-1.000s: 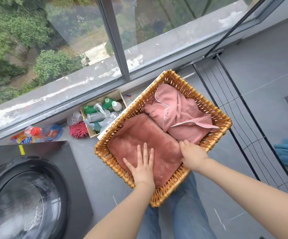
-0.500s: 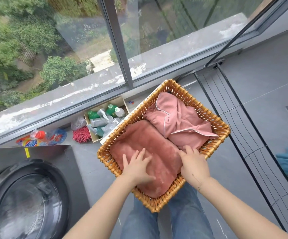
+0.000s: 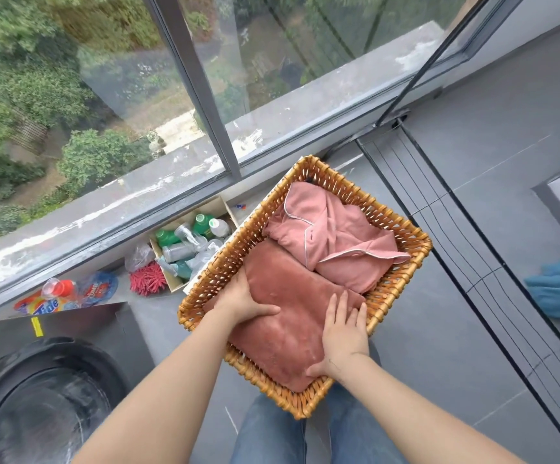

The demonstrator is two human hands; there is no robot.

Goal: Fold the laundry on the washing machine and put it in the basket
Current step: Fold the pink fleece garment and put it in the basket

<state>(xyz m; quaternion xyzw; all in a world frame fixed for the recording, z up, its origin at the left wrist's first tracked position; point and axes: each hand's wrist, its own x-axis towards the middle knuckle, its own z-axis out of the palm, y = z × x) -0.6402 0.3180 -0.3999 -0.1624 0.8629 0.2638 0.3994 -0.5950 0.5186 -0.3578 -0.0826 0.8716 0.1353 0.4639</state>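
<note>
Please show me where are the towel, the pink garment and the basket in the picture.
towel (image 3: 285, 316): head view, on its bare middle between the hands.
pink garment (image 3: 335, 239): head view, on its folded middle.
basket (image 3: 402, 229): head view, on its far right rim.

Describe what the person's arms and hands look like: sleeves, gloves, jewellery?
Both forearms are bare, with no sleeves in view. The left hand and right hand wear no gloves and no visible rings. A thin line crosses the right wrist, perhaps a fine bracelet; too small to tell.
</note>
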